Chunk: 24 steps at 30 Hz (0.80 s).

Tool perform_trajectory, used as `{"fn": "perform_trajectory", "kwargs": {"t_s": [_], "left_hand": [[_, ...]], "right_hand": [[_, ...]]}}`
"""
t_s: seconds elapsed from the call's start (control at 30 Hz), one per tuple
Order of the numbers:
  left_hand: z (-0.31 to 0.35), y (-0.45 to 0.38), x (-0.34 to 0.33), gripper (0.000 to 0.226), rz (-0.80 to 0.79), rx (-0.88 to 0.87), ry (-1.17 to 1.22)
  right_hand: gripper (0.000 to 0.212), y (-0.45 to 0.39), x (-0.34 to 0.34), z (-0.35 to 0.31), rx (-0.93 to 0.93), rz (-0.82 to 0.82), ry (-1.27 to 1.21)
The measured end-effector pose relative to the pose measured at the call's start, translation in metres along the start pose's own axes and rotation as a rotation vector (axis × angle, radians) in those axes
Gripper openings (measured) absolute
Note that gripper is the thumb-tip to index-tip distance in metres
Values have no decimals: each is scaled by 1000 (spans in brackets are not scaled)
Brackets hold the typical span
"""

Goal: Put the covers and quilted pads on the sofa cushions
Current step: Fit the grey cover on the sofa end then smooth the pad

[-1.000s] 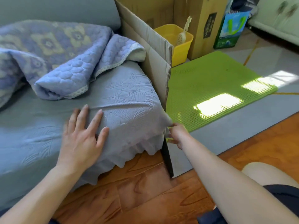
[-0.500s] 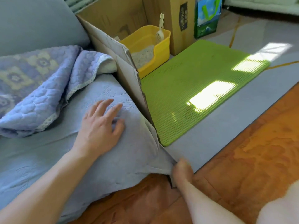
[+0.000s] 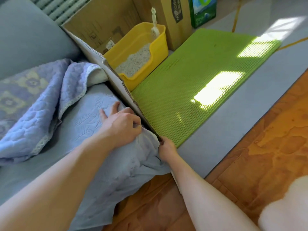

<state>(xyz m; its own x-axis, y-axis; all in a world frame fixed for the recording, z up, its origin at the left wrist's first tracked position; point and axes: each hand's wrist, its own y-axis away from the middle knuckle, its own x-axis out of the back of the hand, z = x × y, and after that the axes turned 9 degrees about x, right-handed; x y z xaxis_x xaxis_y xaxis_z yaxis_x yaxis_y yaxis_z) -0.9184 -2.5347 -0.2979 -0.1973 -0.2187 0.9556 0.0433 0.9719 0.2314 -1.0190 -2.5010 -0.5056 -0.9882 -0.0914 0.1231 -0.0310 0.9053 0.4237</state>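
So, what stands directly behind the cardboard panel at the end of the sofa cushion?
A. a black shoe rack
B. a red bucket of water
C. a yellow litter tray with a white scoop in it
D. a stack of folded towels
C: just past the cardboard panel, the yellow litter tray sits on the floor, filled with pale litter, and a white scoop stands at its far edge.
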Motion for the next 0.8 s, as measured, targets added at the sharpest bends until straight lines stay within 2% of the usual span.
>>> {"fn": "perform_trajectory", "kwargs": {"t_s": [0.07, 0.13, 0.2, 0.23, 0.3, 0.43, 0.47, 0.57, 0.63, 0.7, 0.77, 0.8], "left_hand": [[-2, -1, 4, 26, 93, -9, 137], [-10, -3, 8, 23, 278, -20, 220], [-19, -3, 13, 19, 452, 69, 325], [-24, -3, 16, 19, 511, 167, 422], [-34, -6, 20, 19, 538, 319, 549], [-45, 4, 15, 25, 397, 286, 629], [-50, 6, 13, 30, 380, 285, 593], [-58, 1, 11, 34, 286, 300, 224], [-50, -8, 13, 28, 241, 148, 149], [-51, -10, 19, 21, 290, 54, 4], [-83, -13, 36, 8, 447, 145, -123], [-107, -15, 43, 9, 485, 256, -130]], "right_hand": [[26, 3, -1, 6, -65, 26, 155], [22, 7, -2, 13, -68, 200, 353], [15, 15, -11, 10, 88, 438, 404], [13, 20, -19, 5, 193, 485, 390], [12, 26, -33, -6, 274, 452, 241], [21, 11, -23, -4, -87, 363, -291], [23, 9, -20, 1, -145, 342, -377], [22, 15, -33, 9, -161, 258, -451], [15, 21, -44, 8, -163, 248, -470], [5, 25, -49, 7, -175, 272, -481], [8, 27, -46, 10, -173, 267, -379], [10, 30, -44, 10, -172, 256, -280]]}}
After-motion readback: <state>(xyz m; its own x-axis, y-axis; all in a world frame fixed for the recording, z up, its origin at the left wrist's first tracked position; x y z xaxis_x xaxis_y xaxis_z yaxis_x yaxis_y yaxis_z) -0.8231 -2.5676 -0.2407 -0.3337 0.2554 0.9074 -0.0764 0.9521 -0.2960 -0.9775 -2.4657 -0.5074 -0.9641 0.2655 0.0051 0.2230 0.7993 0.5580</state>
